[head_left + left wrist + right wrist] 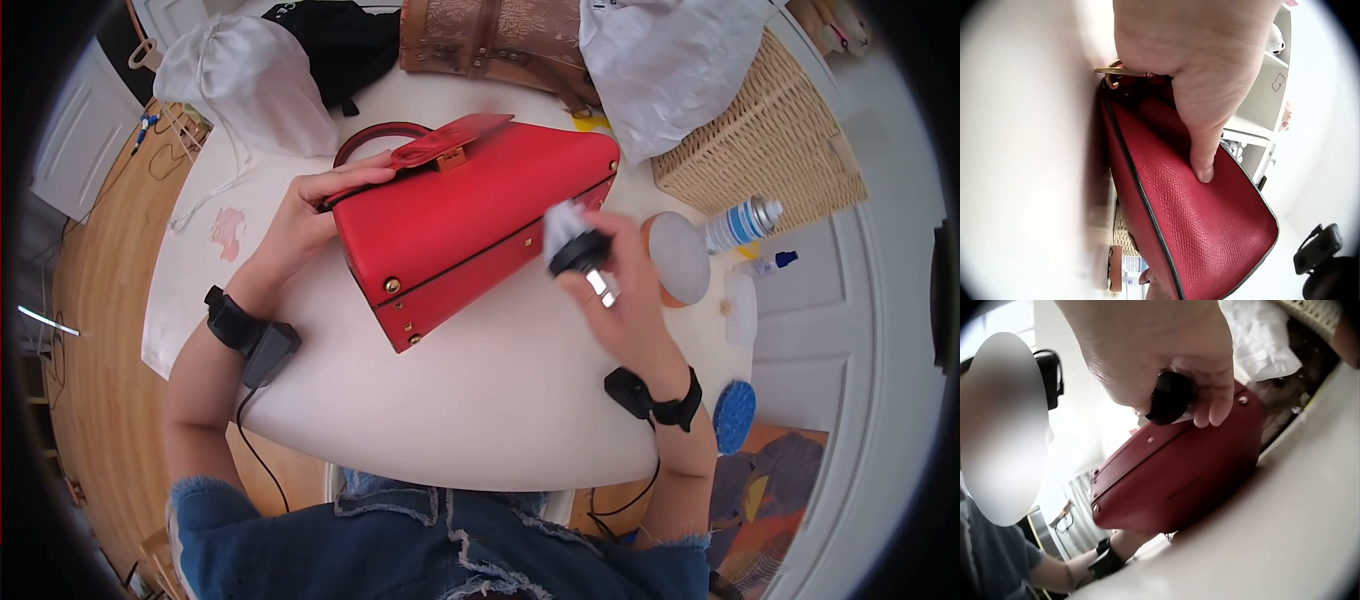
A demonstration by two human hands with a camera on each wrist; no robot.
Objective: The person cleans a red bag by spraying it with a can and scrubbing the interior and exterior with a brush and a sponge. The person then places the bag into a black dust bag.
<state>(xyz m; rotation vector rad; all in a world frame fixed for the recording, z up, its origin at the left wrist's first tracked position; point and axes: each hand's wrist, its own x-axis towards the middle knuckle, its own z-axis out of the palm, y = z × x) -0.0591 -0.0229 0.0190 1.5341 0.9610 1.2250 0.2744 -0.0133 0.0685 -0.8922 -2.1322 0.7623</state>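
A red leather handbag [470, 210] with black edging and gold studs lies tipped over on the white table, its base and studs toward me. My left hand [325, 195] grips its left end near the handle [385, 132]; in the left wrist view the thumb [1205, 169] presses into the red end panel [1222, 231]. My right hand [625, 285] holds a small brush-like tool [580, 250] with a white, blurred head, a black round collar and a silver part. The white head is close to the bag's base edge. In the right wrist view the tool's black end [1171, 399] shows between the fingers.
White cloth bags [245, 85] [670, 70], a black cloth [335, 45] and a brown patterned bag [495, 45] stand behind. To the right are a woven basket [765, 130], a round pad [678, 258], a spray can [742, 222], a small bottle [770, 265] and a blue sponge [736, 415].
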